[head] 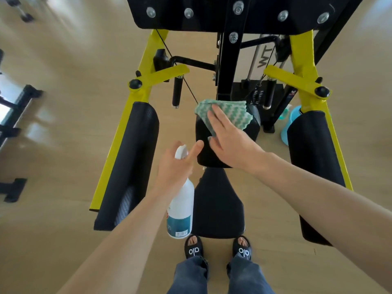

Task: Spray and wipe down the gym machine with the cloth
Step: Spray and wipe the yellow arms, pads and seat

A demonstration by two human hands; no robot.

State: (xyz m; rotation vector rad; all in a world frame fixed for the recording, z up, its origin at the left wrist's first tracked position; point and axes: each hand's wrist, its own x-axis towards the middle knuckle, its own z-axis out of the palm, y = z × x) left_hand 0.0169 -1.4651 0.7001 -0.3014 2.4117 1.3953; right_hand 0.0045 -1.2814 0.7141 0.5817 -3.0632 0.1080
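Note:
A black and yellow gym machine (pixel 146 66) fills the view, with a black back pad (pixel 250 126) above a black seat (pixel 218 209). A green and white patterned cloth (pixel 229 112) lies on the back pad. My right hand (pixel 227 136) presses flat on the cloth with straight fingers. My left hand (pixel 176 164) grips the neck of a white spray bottle (pixel 181 211) with a teal label, held upright just left of the seat, thumb stretched toward the pad.
Two long black arm pads (pixel 129 162) (pixel 314 166) hang on yellow arms at either side. A light blue bucket (pixel 290 126) and a small bottle stand on the wooden floor at the right. Dark racks (pixel 19 107) line the left edge. My sandalled feet (pixel 218 249) stand below the seat.

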